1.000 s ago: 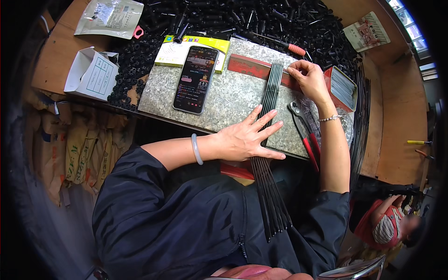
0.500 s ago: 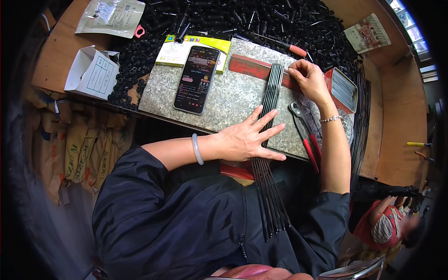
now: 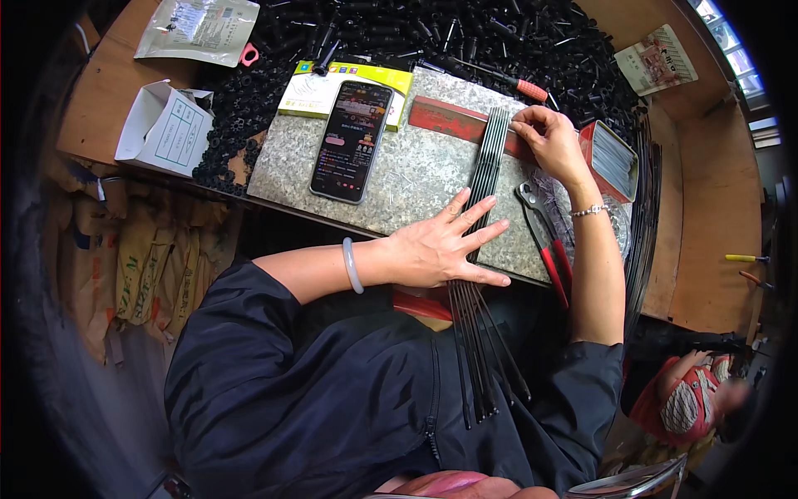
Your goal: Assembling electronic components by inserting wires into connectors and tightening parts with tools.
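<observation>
Here are the thin black rods [image 3: 488,158], side by side in a bundle, their upper ends across the right half of the granite slab [image 3: 391,170] and over a worn red bar [image 3: 445,122] lying on it. Their lower ends run past the slab's near edge and fan out above the person's lap. The left hand [image 3: 436,248] is spread across them right at that near edge, palm down, fingers apart, lying over the bundle rather than clasping it. And the right hand [image 3: 544,140], above the slab's far right part, has thumb and fingertips together just beside the rods' upper ends; whether anything is pinched in there, I can't tell.

Below that wrist, red-handled pliers [image 3: 554,273] lie over the slab's near right edge. At its right side stands a red-walled box [image 3: 587,148] of thin pale pieces. Over on the slab's left half, there's a smartphone [image 3: 352,141], screen lit, against a yellow-green and white box [image 3: 303,96]. Beyond the slab, a screwdriver [image 3: 532,90] with a red handle points into a great heap of black parts [image 3: 374,33]. Left of the slab, an open white carton [image 3: 170,133]!
</observation>
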Action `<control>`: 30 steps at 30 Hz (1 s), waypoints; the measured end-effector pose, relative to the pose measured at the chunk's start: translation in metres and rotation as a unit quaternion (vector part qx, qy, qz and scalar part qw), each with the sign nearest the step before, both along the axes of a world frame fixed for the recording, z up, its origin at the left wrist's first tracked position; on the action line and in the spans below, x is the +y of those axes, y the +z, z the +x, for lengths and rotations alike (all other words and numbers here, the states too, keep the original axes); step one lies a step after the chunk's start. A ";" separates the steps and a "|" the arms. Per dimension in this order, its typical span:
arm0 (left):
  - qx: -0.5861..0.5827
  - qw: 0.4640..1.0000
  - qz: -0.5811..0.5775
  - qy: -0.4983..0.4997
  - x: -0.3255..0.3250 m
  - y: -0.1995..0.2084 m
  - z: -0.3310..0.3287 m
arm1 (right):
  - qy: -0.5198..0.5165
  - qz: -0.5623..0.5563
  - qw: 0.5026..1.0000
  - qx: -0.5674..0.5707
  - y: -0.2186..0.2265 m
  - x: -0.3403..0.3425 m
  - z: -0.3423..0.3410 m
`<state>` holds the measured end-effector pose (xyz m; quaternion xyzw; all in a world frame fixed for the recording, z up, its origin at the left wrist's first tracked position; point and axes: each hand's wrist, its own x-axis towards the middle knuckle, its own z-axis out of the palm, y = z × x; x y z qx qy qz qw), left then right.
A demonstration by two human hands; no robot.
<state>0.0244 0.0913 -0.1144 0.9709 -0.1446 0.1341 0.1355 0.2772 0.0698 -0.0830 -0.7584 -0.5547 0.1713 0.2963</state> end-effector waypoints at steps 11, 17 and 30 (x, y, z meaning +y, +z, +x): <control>-0.002 1.000 -0.002 -0.004 0.001 0.000 0.000 | 0.022 0.002 0.999 0.043 -0.002 0.006 0.005; 0.000 1.000 -0.003 -0.002 0.001 0.001 0.000 | 0.019 0.004 0.999 0.040 -0.004 0.004 0.004; 0.014 1.000 -0.021 -0.003 0.001 0.003 0.001 | 0.015 0.013 0.999 0.031 -0.006 0.009 -0.001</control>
